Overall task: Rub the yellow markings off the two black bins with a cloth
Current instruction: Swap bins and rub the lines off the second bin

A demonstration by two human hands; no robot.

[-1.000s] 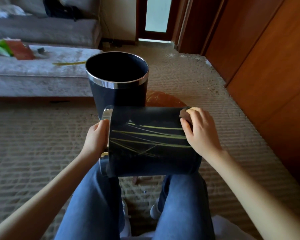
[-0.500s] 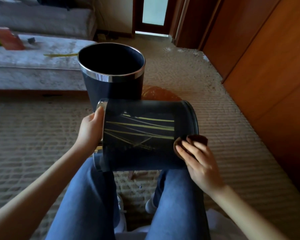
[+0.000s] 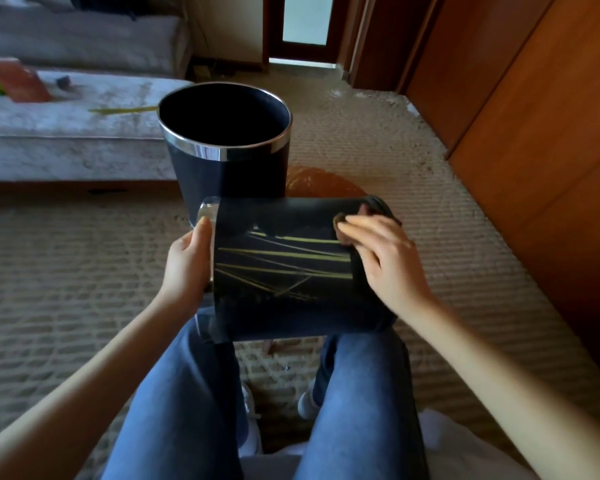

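Carpeted floor (image 3: pixel 84 271): upright bin (image 3: pixel 229 174) just beyond knees. Sideways bin (image 3: pixel 291 306) across lap, yellow markings (image 3: pixel 284 258) facing up. L hand (image 3: pixel 187 265) gripping rim end; R hand (image 3: pixel 388 268) holding cloth (image 3: pixel 340 221) against base end.

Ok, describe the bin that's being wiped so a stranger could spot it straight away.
Find the blue jeans low in the view. Across them lies a black bin on its side, the right hand pressing a cloth to it. Unlike the upright bin behind, its wall carries yellow streaks.
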